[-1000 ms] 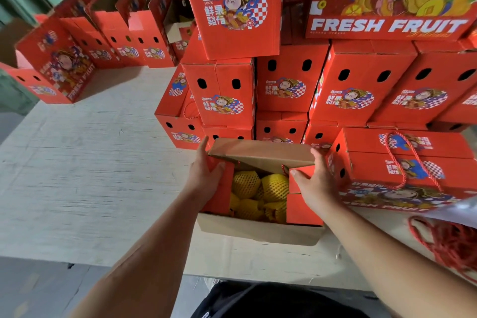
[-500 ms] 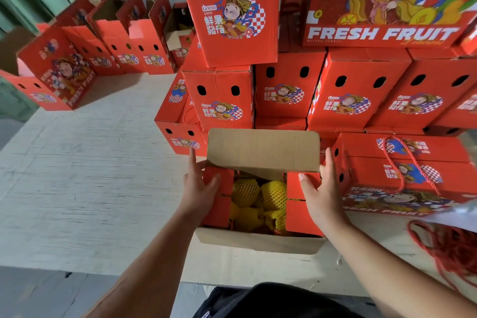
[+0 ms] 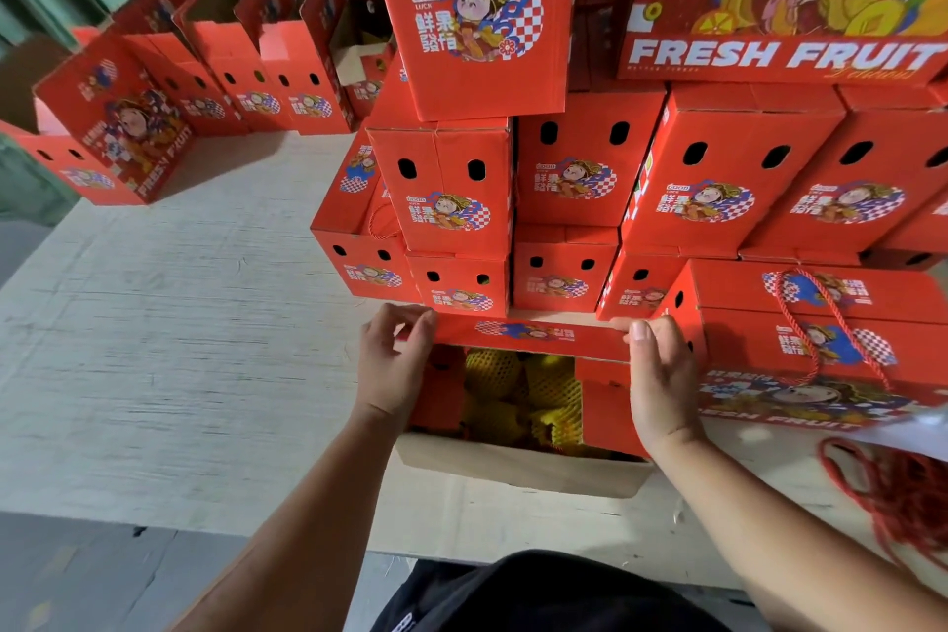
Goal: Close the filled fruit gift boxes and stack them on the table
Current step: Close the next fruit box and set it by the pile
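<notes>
An open red gift box (image 3: 518, 470) sits at the table's near edge, filled with yellow fruit in foam netting (image 3: 518, 390). Its far lid flap (image 3: 528, 336) is folded over toward me, printed side up. My left hand (image 3: 392, 364) pinches the flap's left end, thumb under and fingers on top. My right hand (image 3: 659, 380) holds the flap's right end, thumb on its edge. The two red side flaps lie folded inward over the fruit. The near flap hangs outward, brown side showing.
Closed red boxes (image 3: 574, 180) are stacked several high right behind the open box. A closed box with a red rope handle (image 3: 821, 349) lies to its right. Open empty boxes (image 3: 215, 67) line the far left. Loose red cord (image 3: 903, 493) lies at the right edge.
The far lid flap, first lying low then raised with its brown inside facing me, has swung forward and down over the fruit. Both hands moved up from the side flaps to its ends.
</notes>
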Motion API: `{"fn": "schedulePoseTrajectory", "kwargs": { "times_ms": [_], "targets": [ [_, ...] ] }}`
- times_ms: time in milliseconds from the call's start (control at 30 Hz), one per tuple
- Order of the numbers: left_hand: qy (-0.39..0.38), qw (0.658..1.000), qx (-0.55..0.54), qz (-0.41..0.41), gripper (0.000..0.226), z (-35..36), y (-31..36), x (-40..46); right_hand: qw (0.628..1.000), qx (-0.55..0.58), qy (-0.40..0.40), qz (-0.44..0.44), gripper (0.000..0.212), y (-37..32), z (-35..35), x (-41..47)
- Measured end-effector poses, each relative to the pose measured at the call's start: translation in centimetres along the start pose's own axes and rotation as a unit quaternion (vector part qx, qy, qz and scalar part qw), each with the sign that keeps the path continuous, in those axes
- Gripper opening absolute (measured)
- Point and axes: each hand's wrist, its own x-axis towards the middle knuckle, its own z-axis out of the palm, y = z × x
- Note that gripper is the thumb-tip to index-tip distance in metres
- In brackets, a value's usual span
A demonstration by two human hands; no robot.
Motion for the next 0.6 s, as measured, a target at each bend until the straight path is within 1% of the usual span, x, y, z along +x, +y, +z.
{"fn": "schedulePoseTrajectory", "kwargs": {
  "times_ms": [67,100,133,167,200,267,333,367,400,433,467,533,567,600],
  "targets": [
    [-0.026,0.999,0.036,0.013,0.037,0.2,0.3,0.0,0.999,-0.013,-0.038,-0.013,0.029,0.2,-0.5,-0.1],
    [-0.043,0.998,0.038,0.024,0.034,0.0,0.4,0.1,0.997,-0.013,-0.081,-0.012,0.030,0.7,-1.2,0.0],
    [-0.067,0.996,0.045,0.039,0.032,-0.4,0.4,0.2,0.991,-0.022,-0.135,-0.007,0.035,1.2,-2.0,0.1],
    [-0.094,0.991,0.071,0.060,0.035,-1.0,0.0,0.4,0.981,-0.045,-0.188,-0.006,0.045,1.4,-2.7,0.4],
    [-0.125,0.981,0.125,0.086,0.043,-1.9,-0.4,0.6,0.969,-0.082,-0.233,-0.012,0.059,1.3,-3.4,0.7],
    [-0.180,0.935,0.267,0.151,0.072,-3.1,-1.2,1.2,0.938,-0.190,-0.287,-0.036,0.087,0.7,-4.0,1.7],
    [-0.210,0.884,0.363,0.205,0.095,-3.6,-1.1,2.1,0.897,-0.302,-0.317,-0.052,0.111,-0.2,-3.7,2.6],
    [-0.234,0.859,0.396,0.227,0.103,-3.4,-0.7,2.7,0.878,-0.345,-0.328,-0.052,0.118,-0.5,-3.4,2.9],
    [-0.267,0.833,0.424,0.233,0.110,-3.0,-0.2,3.5,0.860,-0.380,-0.336,-0.054,0.120,-0.8,-3.1,2.9],
    [-0.304,0.812,0.444,0.227,0.115,-2.5,0.4,4.2,0.849,-0.405,-0.334,-0.062,0.117,-1.1,-2.9,2.7],
    [-0.335,0.796,0.453,0.220,0.118,-1.9,0.9,4.7,0.848,-0.419,-0.315,-0.078,0.107,-1.1,-2.8,2.4],
    [-0.355,0.776,0.465,0.237,0.121,-0.9,1.0,4.9,0.876,-0.404,-0.228,-0.128,0.069,-1.0,-2.6,1.7],
    [-0.353,0.765,0.473,0.256,0.123,-0.5,0.9,4.5,0.891,-0.388,-0.193,-0.135,0.055,-1.1,-2.4,1.6],
    [-0.356,0.750,0.486,0.273,0.127,-0.2,0.8,4.2,0.897,-0.380,-0.193,-0.116,0.056,-1.4,-2.3,1.7]
  ]
}}
